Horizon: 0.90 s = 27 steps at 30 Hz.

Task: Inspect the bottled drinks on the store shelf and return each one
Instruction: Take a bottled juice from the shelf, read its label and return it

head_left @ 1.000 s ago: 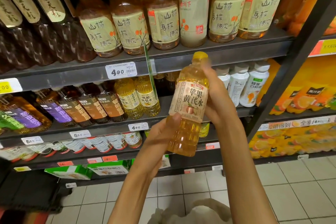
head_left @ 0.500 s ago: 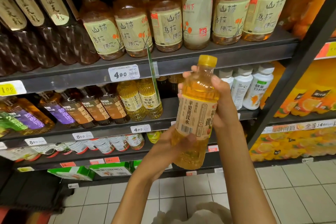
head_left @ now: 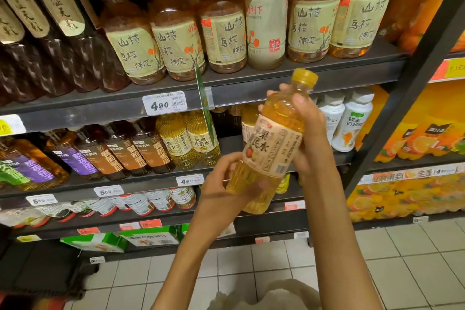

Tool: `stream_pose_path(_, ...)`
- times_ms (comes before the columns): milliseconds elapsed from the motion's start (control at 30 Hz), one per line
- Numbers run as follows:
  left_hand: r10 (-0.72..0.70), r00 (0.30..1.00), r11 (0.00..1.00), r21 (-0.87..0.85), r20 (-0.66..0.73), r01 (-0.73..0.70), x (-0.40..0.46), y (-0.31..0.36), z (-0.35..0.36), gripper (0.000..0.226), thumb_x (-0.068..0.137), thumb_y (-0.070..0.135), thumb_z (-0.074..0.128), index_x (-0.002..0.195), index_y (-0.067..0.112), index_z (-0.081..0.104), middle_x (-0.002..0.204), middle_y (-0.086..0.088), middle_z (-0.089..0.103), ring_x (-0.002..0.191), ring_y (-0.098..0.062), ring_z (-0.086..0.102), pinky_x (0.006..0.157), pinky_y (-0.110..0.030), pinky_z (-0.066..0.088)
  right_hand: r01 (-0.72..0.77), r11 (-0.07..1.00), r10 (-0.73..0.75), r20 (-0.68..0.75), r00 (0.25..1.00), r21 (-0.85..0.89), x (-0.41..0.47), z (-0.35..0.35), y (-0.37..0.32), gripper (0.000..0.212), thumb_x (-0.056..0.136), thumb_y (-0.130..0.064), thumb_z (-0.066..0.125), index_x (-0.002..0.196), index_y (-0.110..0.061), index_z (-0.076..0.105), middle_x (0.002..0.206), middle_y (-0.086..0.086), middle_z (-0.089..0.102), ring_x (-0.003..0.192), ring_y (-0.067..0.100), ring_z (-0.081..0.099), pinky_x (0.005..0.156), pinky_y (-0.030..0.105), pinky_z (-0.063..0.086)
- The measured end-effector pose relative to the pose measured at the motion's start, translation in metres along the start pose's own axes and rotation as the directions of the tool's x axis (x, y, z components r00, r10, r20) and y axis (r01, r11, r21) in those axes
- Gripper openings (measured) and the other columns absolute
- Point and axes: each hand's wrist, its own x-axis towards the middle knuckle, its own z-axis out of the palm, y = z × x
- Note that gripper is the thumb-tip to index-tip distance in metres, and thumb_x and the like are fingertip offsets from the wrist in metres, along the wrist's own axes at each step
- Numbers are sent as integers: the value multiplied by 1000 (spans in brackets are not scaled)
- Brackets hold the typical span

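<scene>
Both hands grip a yellow-capped bottle (head_left: 271,143), left hand (head_left: 221,181) low, right hand (head_left: 305,133) high, now rotated and tilted; inspection continues before reshelving.

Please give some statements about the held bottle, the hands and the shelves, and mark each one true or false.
1. Both hands hold the bottle. True.
2. The bottle's cap is white. False: yellow.
3. The left hand grips the lower part, the right hand the upper. True.
4. The bottle stands on a shelf. False: it is held tilted in front of the shelves.
5. The price tag reads 4.90. True.
</scene>
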Motion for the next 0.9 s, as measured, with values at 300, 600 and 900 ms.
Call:
stream_pose_path(300,-97,973,994,-35,208,106,0,-3,11,40,73,21,73,99,40,50,83,33,67,79,24,57,59,1,44,-108,978,55,278,959,179,5,-7,0,63,57,-42,86,108,-12,63,103,10,72,88,25,70,77,38,57)
stream_pose_path(600,-226,974,969,-105,-15,224,7,-67,28,48,72,20,80,108,35,51,104,17,64,88,15,60,63,-4,47,-173,672,279,29,960,-720,17,-19,26,35,78,-36,76,105,-20,62,92,-4,73,78,6,71,57,20,54)
stream_pose_path(900,-292,955,956,-44,-54,290,40,-120,17,65,70,3,80,122,20,46,109,6,66,91,4,65,67,-6,48,-59,649,261,149,954,-758,32,-19,76,41,77,-16,78,110,-7,56,104,11,68,97,25,66,84,43,56)
